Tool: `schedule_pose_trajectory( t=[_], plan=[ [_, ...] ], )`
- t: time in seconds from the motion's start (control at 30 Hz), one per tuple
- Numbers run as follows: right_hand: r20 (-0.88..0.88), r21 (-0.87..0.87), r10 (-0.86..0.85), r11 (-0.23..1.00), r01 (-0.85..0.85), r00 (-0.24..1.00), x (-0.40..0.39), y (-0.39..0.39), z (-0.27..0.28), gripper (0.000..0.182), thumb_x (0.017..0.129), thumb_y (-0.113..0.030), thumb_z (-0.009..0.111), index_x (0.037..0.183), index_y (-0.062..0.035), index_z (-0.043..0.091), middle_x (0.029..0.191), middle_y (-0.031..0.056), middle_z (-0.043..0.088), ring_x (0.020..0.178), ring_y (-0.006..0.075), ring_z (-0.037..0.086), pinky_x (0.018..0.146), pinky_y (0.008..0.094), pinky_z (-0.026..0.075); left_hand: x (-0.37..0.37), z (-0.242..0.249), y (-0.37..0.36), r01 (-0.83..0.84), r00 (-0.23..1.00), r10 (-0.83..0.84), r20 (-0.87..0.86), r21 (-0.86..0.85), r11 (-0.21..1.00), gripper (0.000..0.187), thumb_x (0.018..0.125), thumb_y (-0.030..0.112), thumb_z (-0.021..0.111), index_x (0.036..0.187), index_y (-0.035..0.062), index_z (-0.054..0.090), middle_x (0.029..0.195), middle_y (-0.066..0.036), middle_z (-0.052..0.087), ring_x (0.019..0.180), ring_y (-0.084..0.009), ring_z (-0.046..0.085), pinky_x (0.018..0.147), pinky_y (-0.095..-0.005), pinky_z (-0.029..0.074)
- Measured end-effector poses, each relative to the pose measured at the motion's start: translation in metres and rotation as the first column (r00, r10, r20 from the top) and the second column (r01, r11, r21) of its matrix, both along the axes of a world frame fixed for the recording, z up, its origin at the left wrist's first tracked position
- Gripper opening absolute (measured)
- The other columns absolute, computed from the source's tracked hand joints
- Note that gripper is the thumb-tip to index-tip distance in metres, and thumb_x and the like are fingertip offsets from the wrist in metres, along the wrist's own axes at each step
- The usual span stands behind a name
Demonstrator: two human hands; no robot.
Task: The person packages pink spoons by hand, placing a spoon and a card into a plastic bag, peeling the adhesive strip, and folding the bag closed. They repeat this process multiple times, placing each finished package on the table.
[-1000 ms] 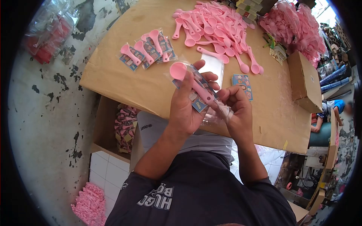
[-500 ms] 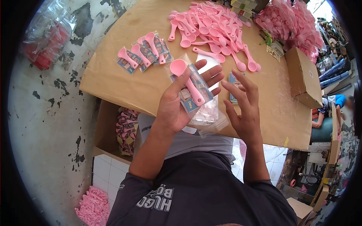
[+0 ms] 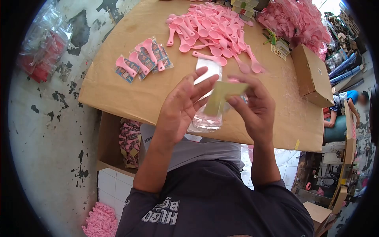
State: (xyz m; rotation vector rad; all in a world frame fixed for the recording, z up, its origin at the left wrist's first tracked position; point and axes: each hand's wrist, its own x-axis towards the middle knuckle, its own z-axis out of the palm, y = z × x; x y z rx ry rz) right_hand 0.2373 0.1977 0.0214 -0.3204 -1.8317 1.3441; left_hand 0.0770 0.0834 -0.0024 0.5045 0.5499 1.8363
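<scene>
My right hand [image 3: 256, 104] pinches a packet whose yellowish back [image 3: 221, 96] faces me, blurred by motion; a bit of pink shows at its upper edge. Palm up, my left hand [image 3: 177, 102] has its fingers apart beside the packet and holds nothing. Beneath the hands lies a stack of clear plastic bags [image 3: 206, 122] at the table's near edge, with a white sheet [image 3: 203, 71] behind it. Several bagged pink spoons with blue cards [image 3: 136, 63] rest at the left. A heap of loose pink spoons [image 3: 213, 29] covers the back of the table.
The brown table [image 3: 102, 85] curves at its left edge. A cardboard box [image 3: 312, 75] and bags of pink spoons [image 3: 294, 21] stand at the right. An open carton [image 3: 108, 138] with packets is below the table. Another person [image 3: 335, 108] is at the far right.
The packet has moved from my left hand to my right hand and turned over, its yellowish back now showing. My left hand has opened, and the view has shifted slightly.
</scene>
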Motion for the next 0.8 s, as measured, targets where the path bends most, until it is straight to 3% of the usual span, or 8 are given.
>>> schedule_pose_trajectory(
  t=[0.03,0.1,0.13,0.23,0.37,0.43,0.57,0.8],
  plan=[
    [0.000,0.000,-0.005,1.000,0.005,1.000,-0.001,-0.002,-0.001,0.041,0.092,-0.003,0.074,0.132,0.0005,0.061,0.106,0.0080,0.072,0.099,0.0128,0.066,0.089,0.0292,0.050,0.001,0.002,-0.002,0.005,1.000,-0.005,0.000,0.000,1.000,0.056,0.108,0.032,0.052,0.152,-0.0001,0.040,0.140,-0.023,0.059,0.127,-0.0238,0.060,0.110,-0.0413,0.046],
    [0.142,-0.138,0.019,0.990,0.001,0.990,-0.002,-0.006,-0.005,0.053,0.092,-0.002,0.075,0.140,-0.0002,0.053,0.088,0.0036,0.068,0.085,0.0085,0.062,0.079,0.0248,0.048,0.003,0.007,-0.006,-0.040,0.861,-0.020,-0.509,-0.107,0.993,0.053,0.105,0.026,0.060,0.148,-0.0033,0.047,0.124,-0.017,0.069,0.117,-0.0166,0.063,0.107,-0.0346,0.046],
    [0.144,-0.133,0.028,0.991,-0.008,0.989,-0.003,-0.007,-0.010,0.057,0.092,-0.003,0.075,0.143,-0.0009,0.049,0.079,-0.0001,0.063,0.076,0.0054,0.058,0.071,0.0220,0.045,0.011,0.009,-0.003,-0.107,0.889,0.036,-0.457,-0.130,0.986,0.046,0.102,0.012,0.065,0.144,-0.0026,0.053,0.105,-0.009,0.073,0.098,-0.0092,0.067,0.091,-0.0251,0.051],
    [0.189,-0.272,0.073,0.962,-0.019,0.979,-0.001,-0.015,-0.010,0.054,0.092,-0.005,0.076,0.140,-0.0009,0.051,0.079,0.0007,0.065,0.077,0.0057,0.059,0.071,0.0231,0.046,0.013,0.015,-0.006,-0.146,0.895,-0.003,-0.447,-0.299,0.943,0.046,0.102,0.009,0.064,0.145,-0.0009,0.053,0.098,-0.008,0.075,0.088,-0.0081,0.069,0.079,-0.0206,0.053],
    [0.216,-0.195,-0.089,0.972,0.132,0.972,0.001,-0.013,-0.015,0.049,0.091,-0.006,0.076,0.135,-0.0015,0.055,0.087,0.0046,0.068,0.079,0.0093,0.061,0.071,0.0252,0.048,0.015,0.006,-0.005,-0.196,0.798,0.013,-0.602,-0.240,0.951,0.043,0.103,0.013,0.063,0.145,0.0071,0.054,0.098,-0.007,0.074,0.079,-0.0076,0.069,0.058,-0.0231,0.062],
    [0.067,0.372,-0.401,0.860,0.350,0.913,-0.001,-0.004,-0.014,0.045,0.088,-0.006,0.078,0.130,-0.0027,0.060,0.100,0.0087,0.069,0.084,0.0163,0.063,0.073,0.0289,0.050,0.024,0.011,-0.004,-0.293,0.800,0.111,-0.590,-0.222,0.930,0.048,0.102,0.010,0.062,0.149,0.0128,0.053,0.088,-0.004,0.073,0.075,-0.0053,0.067,0.056,-0.0224,0.060],
    [-0.062,0.682,-0.463,0.627,0.377,0.884,-0.006,0.002,0.001,0.035,0.081,-0.001,0.079,0.114,-0.0057,0.072,0.114,0.0097,0.067,0.101,0.0274,0.060,0.082,0.0379,0.051,0.031,0.006,-0.006,-0.287,0.731,0.112,-0.673,-0.155,0.945,0.055,0.102,0.007,0.061,0.154,0.0168,0.048,0.081,-0.002,0.071,0.070,-0.0028,0.061,0.053,-0.0216,0.055],
    [-0.088,0.730,-0.482,0.564,0.386,0.872,-0.015,-0.002,-0.001,0.029,0.077,-0.001,0.077,0.105,-0.0054,0.075,0.116,0.0069,0.070,0.102,0.0284,0.060,0.089,0.0406,0.048,0.038,0.018,-0.014,-0.311,0.578,0.057,-0.814,-0.155,0.938,0.061,0.099,0.004,0.062,0.157,0.0173,0.047,0.066,0.001,0.060,0.056,-0.0016,0.048,0.049,-0.0251,0.042]
  ],
)
